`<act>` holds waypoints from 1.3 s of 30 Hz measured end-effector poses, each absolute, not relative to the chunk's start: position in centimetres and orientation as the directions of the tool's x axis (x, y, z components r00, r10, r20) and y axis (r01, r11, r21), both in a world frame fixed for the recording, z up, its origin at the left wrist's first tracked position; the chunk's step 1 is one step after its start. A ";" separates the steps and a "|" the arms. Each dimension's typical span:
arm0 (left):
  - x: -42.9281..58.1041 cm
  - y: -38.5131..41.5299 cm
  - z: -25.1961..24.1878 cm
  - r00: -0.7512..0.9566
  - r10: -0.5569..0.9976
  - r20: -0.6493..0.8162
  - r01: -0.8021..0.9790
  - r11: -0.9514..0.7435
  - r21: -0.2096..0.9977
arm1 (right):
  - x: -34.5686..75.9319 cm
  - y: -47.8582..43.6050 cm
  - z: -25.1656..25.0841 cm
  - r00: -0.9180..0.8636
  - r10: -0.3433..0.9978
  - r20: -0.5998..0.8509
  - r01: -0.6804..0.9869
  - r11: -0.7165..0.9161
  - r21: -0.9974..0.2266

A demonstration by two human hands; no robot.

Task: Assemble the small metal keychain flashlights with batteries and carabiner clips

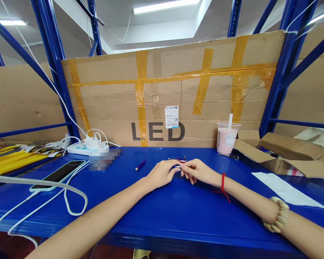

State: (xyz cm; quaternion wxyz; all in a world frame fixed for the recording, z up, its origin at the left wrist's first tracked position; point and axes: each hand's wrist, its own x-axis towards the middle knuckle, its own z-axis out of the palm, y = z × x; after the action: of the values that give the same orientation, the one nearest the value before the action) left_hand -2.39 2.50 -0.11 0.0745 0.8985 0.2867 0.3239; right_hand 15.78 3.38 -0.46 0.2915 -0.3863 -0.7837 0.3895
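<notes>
My left hand (pixel 163 173) and my right hand (pixel 196 170) meet over the middle of the blue tabletop (pixel 162 212). The fingers of both are bent inward, with the fingertips close together. Between and just behind the fingertips shows a small shiny red and purple piece (pixel 181 161), mostly covered, so its kind is unclear. A bit of white and blue peeks out beneath the left fingers. Left of my left hand, a short purple pen-like tube (pixel 140 166) with a silvery end lies on the table.
On the left are a phone (pixel 59 175), looping white cables, a loaded power strip (pixel 77 148) and yellow bundles (pixel 18 160). To the right stand a pink drink cup (pixel 228 138) with straw, an open cardboard box (pixel 286 151) and white paper (pixel 287 189). Taped cardboard (pixel 110 104) backs the table.
</notes>
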 end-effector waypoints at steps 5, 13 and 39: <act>-2.5 2.7 -0.1 0.616 0.554 0.560 0.456 -0.830 0.320 | 15.7 3.1 -0.4 -0.526 0.830 0.184 0.357 0.413 -0.838; -2.5 2.4 0.1 0.599 0.602 0.528 0.536 -0.791 0.294 | 15.6 2.9 -0.2 -0.524 0.823 0.221 0.392 0.463 -0.795; -2.6 2.4 0.0 0.621 0.606 0.498 0.586 -0.780 0.218 | 15.7 2.6 0.0 -0.522 0.823 0.223 0.454 0.490 -0.744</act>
State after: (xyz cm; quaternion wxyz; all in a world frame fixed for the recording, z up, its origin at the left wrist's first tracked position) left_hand -2.63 2.35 -0.04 0.0173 0.9000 0.3312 0.2828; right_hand 15.68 2.61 0.02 0.2908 -0.3928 -0.8127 0.3172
